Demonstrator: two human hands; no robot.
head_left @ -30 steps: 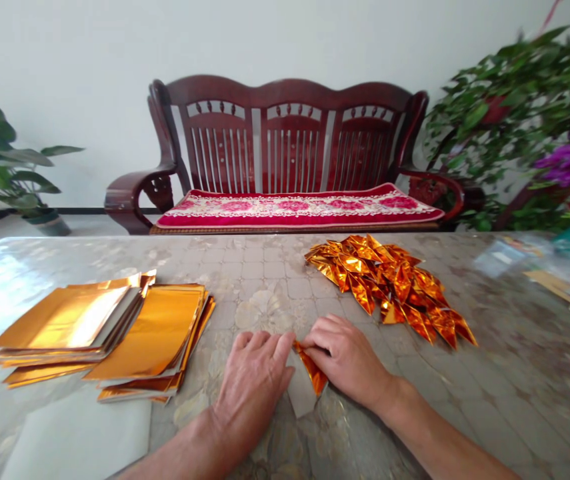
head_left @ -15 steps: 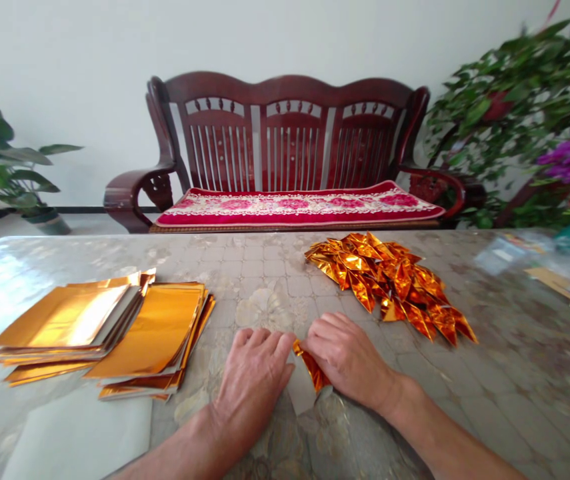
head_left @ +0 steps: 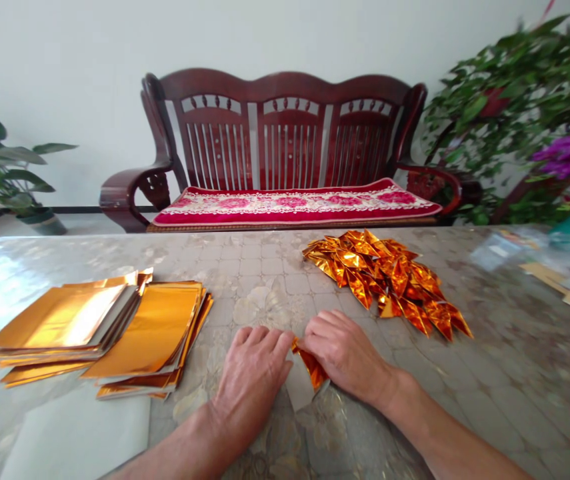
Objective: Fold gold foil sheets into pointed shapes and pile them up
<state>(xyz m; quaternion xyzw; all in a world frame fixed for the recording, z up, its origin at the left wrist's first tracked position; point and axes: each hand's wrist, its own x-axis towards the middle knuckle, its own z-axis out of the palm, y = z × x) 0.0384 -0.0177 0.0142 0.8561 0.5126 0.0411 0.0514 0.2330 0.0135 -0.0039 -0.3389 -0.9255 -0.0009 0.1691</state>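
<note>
A partly folded sheet of gold foil paper (head_left: 300,385) lies between my hands at the near middle of the table. Its pale backing faces up on the left, and shiny orange foil shows on the right. My left hand (head_left: 256,367) has its fingers curled on the paper's left side, with the thumb against the far end. Pinched on the foil's right edge is my right hand (head_left: 339,350), whose fingertips are partly hidden. The two hands almost meet at the paper's far tip. Beyond my right hand lies a heap of folded foil pieces (head_left: 385,277).
Stacks of flat gold foil paper (head_left: 149,327) lie on the left of the patterned table (head_left: 249,257), with a pale sheet (head_left: 79,433) in front. Plastic bags (head_left: 505,247) and cardboard pieces (head_left: 545,277) are at the right. Behind stands a wooden bench (head_left: 289,133).
The whole view has shifted slightly. Both hands keep nearly the same hold, and the foil's orange part between them looks a little wider and more slanted.
</note>
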